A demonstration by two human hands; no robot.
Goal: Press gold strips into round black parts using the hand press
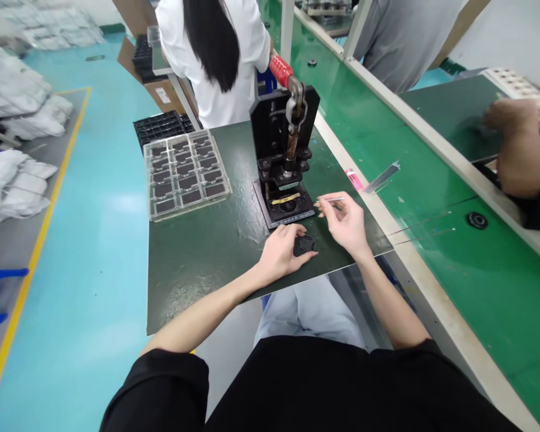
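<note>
My left hand (281, 253) lies over a small round black part (305, 245), its fingers on the part's near side and the part's far edge showing past them. My right hand (344, 223) pinches slim metal tweezers (330, 199) between thumb and fingers, their tips pointing left towards a black hand-lever press (281, 150). The press has a red-gripped handle (281, 70) and a base plate (288, 207) with a yellow strip on it. Both hands rest close to that base, on a dark green mat (198, 276).
A clear plastic tray (185, 174) of dark square pieces sits left of the press, with a black tray stack (159, 127) behind. A green workbench (454, 240) with a pale rail runs along the right. A co-worker's hands (519, 141) work at the far right; other people stand beyond.
</note>
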